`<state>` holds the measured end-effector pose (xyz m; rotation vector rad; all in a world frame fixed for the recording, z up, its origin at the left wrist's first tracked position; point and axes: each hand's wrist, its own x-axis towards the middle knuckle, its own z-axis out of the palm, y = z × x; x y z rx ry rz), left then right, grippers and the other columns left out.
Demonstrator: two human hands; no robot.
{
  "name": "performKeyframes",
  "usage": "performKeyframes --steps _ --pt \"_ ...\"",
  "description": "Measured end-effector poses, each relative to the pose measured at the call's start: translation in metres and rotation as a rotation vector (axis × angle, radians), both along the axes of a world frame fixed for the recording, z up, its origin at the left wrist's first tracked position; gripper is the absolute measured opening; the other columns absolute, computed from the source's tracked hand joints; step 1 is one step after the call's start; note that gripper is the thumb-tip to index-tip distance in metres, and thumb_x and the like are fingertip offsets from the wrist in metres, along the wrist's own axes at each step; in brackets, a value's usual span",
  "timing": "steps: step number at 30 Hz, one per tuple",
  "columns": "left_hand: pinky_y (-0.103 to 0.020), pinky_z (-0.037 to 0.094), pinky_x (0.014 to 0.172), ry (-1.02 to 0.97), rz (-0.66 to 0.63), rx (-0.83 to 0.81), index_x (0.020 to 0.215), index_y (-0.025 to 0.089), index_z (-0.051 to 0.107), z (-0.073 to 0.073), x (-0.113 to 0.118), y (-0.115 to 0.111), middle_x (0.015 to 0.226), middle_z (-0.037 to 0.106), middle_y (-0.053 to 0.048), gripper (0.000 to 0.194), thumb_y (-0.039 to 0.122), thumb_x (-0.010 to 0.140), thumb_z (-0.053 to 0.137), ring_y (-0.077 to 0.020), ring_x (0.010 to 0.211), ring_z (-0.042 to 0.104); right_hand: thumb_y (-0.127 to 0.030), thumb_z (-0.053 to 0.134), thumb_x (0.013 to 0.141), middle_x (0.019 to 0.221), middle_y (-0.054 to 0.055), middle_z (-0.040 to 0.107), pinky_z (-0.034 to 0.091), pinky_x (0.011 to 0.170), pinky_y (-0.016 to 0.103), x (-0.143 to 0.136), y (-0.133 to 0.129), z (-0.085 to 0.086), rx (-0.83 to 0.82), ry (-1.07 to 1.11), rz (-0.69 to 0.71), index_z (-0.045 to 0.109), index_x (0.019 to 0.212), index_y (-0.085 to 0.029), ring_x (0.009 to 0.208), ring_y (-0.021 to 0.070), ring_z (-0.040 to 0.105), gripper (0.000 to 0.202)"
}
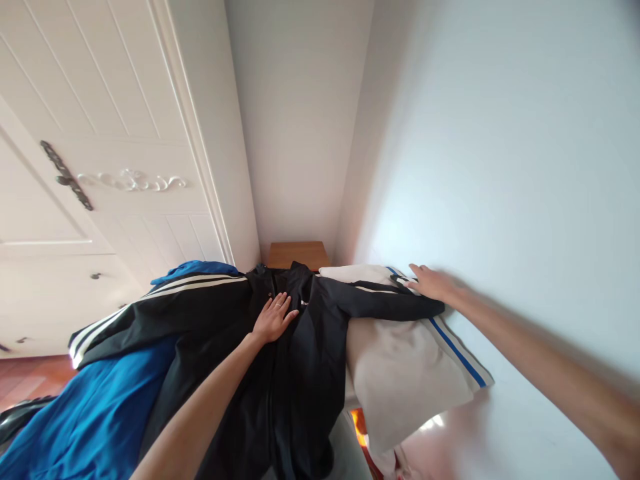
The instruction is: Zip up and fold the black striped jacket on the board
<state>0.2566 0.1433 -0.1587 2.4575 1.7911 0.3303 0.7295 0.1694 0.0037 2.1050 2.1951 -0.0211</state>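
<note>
A black jacket [305, 373] with white stripes down its sleeves lies spread out, front side up, its collar toward the far end. My left hand [273, 319] rests on its chest near the collar, fingers outstretched. At the far right, my right hand [431, 283] is at the jacket's right-hand sleeve, thumb and fingers closed on the striped sleeve edge. Beneath that sleeve lies a beige cloth [400, 373] with a blue-and-white border. Under the other sleeve is a blue garment [105, 407], partly covered by the jacket.
A white wardrobe [125, 120] with a dark handle [67, 175] stands at the left. A pale wall [500, 167] rises close on the right. Beyond the collar is a brown wooden surface [299, 255]. Reddish floor [35, 380] shows at lower left.
</note>
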Motion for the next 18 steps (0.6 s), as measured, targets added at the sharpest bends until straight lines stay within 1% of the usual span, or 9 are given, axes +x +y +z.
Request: performKeyframes --steps 1,3,6,8,11,13,15,16,18 --pt "-0.045 0.018 0.124 0.005 0.001 -0.002 0.153 0.015 0.039 0.001 0.0 0.0 0.161 0.03 -0.011 0.074 0.062 0.101 0.019 -0.024 0.152 0.02 -0.047 0.051 0.091 0.135 0.026 0.054 0.049 0.09 0.05 -0.006 0.003 -0.005 0.083 -0.084 -0.002 0.035 0.148 -0.016 0.117 0.0392 0.059 0.066" --pt "-0.044 0.017 0.124 0.01 0.003 -0.002 0.153 0.015 0.04 0.002 0.001 0.0 0.161 0.031 -0.011 0.073 0.062 0.101 0.02 -0.024 0.152 0.021 -0.039 0.064 0.082 0.134 0.028 0.054 0.048 0.089 0.052 -0.016 0.01 -0.015 0.104 -0.092 -0.076 0.038 0.146 -0.016 0.115 0.0416 0.06 0.073" --pt "-0.044 0.018 0.124 0.001 0.006 0.003 0.153 0.015 0.04 0.002 0.001 -0.001 0.161 0.031 -0.011 0.072 0.062 0.101 0.023 -0.0248 0.152 0.021 -0.03 0.069 0.077 0.108 0.022 0.07 0.053 0.08 0.047 -0.024 0.02 -0.017 0.003 0.068 -0.185 0.064 0.116 -0.019 0.098 0.0371 0.068 0.04" --pt "-0.045 0.018 0.124 -0.002 0.006 0.006 0.152 0.015 0.04 0.002 0.001 0.0 0.161 0.031 -0.011 0.072 0.062 0.101 0.024 -0.025 0.152 0.022 -0.029 0.064 0.081 0.095 0.021 0.072 0.054 0.077 0.044 -0.024 0.028 -0.006 0.048 0.152 -0.199 0.068 0.097 -0.018 0.093 0.0357 0.07 0.019" --pt "-0.045 0.019 0.124 0.0 0.0 0.013 0.152 0.016 0.041 0.001 0.0 0.0 0.16 0.032 -0.011 0.07 0.061 0.101 0.024 -0.0246 0.151 0.023 -0.034 0.04 0.096 0.088 0.018 0.07 0.056 0.078 0.042 -0.017 0.038 0.034 0.239 0.288 -0.236 0.062 0.105 -0.016 0.091 0.032 0.071 0.03" --pt "-0.046 0.019 0.123 -0.004 -0.002 0.017 0.152 0.018 0.041 0.001 0.0 0.0 0.16 0.032 -0.011 0.07 0.061 0.101 0.025 -0.0248 0.151 0.023 -0.031 0.024 0.101 0.08 0.011 0.068 0.059 0.074 0.037 -0.01 0.044 0.071 0.445 0.518 -0.275 0.052 0.116 -0.017 0.085 0.0251 0.072 0.035" --pt "-0.046 0.019 0.123 -0.007 -0.002 0.014 0.152 0.017 0.041 0.002 0.0 0.0 0.16 0.033 -0.011 0.07 0.061 0.101 0.025 -0.025 0.151 0.023 -0.025 0.033 0.098 0.071 0.004 0.062 0.06 0.07 0.033 -0.004 0.048 0.105 0.721 1.045 -0.302 0.046 0.113 -0.018 0.076 0.0209 0.072 0.021" --pt "-0.046 0.019 0.124 -0.008 -0.002 0.01 0.152 0.017 0.041 0.002 0.0 0.0 0.16 0.033 -0.011 0.07 0.061 0.101 0.025 -0.025 0.151 0.023 -0.022 0.039 0.096 0.068 0.001 0.059 0.061 0.069 0.032 -0.002 0.05 0.119 0.791 1.246 -0.291 0.045 0.111 -0.019 0.072 0.0191 0.071 0.016" --pt "-0.046 0.018 0.124 -0.01 -0.002 0.006 0.152 0.016 0.041 0.002 0.0 0.0 0.16 0.033 -0.012 0.071 0.062 0.1 0.025 -0.0251 0.151 0.023 -0.019 0.047 0.092 0.066 -0.002 0.056 0.061 0.066 0.03 -0.001 0.051 0.135 0.848 1.465 -0.288 0.043 0.106 -0.019 0.065 0.0167 0.069 0.015"
